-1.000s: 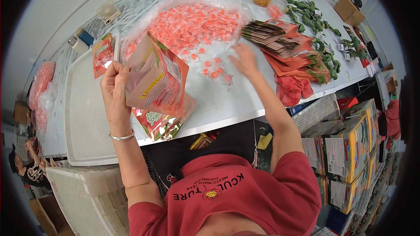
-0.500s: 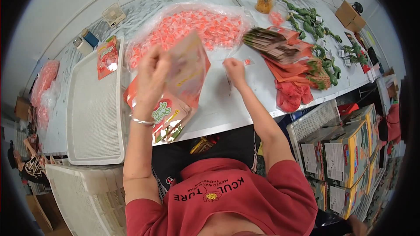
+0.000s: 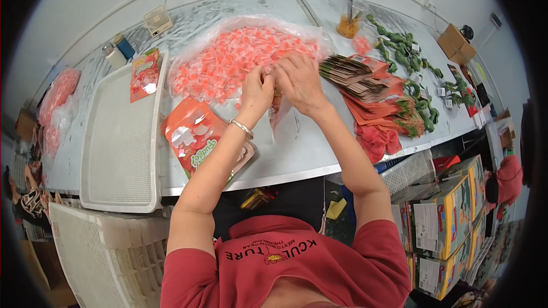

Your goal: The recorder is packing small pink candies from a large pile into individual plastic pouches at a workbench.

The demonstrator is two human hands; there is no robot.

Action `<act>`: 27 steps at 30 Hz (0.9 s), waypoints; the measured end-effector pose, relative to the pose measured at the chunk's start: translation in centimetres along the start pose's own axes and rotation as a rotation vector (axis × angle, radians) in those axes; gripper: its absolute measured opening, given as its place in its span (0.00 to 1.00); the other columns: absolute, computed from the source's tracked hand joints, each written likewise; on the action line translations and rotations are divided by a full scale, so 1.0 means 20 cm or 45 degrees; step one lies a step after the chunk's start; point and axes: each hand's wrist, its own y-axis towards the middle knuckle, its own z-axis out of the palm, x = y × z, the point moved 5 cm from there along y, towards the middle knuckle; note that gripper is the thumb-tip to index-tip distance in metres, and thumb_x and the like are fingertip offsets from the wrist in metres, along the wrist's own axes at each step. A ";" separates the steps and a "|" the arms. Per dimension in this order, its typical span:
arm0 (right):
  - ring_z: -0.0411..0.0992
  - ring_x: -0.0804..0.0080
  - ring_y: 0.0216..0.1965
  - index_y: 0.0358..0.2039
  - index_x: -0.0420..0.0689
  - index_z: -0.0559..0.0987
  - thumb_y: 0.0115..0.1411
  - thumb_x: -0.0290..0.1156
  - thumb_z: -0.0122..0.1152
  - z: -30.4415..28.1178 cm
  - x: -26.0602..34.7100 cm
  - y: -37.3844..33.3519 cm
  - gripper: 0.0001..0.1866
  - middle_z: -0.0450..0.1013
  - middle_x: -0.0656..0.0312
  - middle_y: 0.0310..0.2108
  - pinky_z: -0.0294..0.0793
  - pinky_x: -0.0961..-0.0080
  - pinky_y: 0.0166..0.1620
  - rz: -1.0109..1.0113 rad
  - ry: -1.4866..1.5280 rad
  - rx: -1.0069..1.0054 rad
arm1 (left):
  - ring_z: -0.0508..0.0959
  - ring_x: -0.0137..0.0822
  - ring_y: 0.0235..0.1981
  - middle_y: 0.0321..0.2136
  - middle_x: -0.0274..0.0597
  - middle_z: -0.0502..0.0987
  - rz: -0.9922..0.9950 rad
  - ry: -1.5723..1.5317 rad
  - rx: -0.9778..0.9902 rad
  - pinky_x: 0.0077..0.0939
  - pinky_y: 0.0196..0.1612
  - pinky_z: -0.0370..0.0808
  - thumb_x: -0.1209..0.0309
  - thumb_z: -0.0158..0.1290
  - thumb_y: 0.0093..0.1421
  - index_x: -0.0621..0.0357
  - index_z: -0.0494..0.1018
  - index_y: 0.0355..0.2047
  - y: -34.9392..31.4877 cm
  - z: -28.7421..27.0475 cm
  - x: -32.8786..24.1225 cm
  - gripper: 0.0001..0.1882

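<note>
Pinching a pouch (image 3: 276,105) near its top with the left hand (image 3: 258,86), narrowed to the fingertips. Gripping the same top edge with the right hand (image 3: 301,84), curled over and partly hiding it. Holding it edge-on over the table (image 3: 308,162), in front of the candy heap (image 3: 228,57), between the flat pouches (image 3: 191,128) beneath the left forearm and the fanned stack (image 3: 379,74) on the right.

Short-sleeved red shirt (image 3: 297,258), silver bangle (image 3: 243,129)
</note>
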 end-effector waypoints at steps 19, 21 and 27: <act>0.67 0.57 0.34 0.26 0.39 0.72 0.42 0.30 0.63 -0.19 0.17 0.04 0.12 0.69 0.57 0.25 0.66 0.65 0.38 -0.223 0.473 0.618 | 0.69 0.21 0.38 0.29 0.32 0.73 -0.182 -0.409 0.346 0.17 0.42 0.65 0.54 0.44 0.62 0.60 0.72 0.31 0.03 -0.18 -0.07 0.20; 0.67 0.56 0.33 0.25 0.39 0.71 0.42 0.32 0.64 -0.23 0.20 0.09 0.13 0.68 0.57 0.24 0.66 0.66 0.37 -0.085 0.448 0.868 | 0.67 0.22 0.30 0.24 0.33 0.71 -0.113 -0.391 0.646 0.21 0.37 0.68 0.48 0.43 0.61 0.63 0.73 0.32 -0.01 -0.14 -0.10 0.26; 0.70 0.57 0.30 0.24 0.41 0.72 0.45 0.42 0.65 -0.05 0.19 -0.10 0.17 0.71 0.57 0.24 0.68 0.64 0.34 -0.243 0.266 1.416 | 0.64 0.22 0.19 0.13 0.34 0.65 0.120 -0.286 0.489 0.24 0.23 0.64 0.51 0.42 0.62 0.66 0.72 0.25 -0.15 -0.05 -0.20 0.27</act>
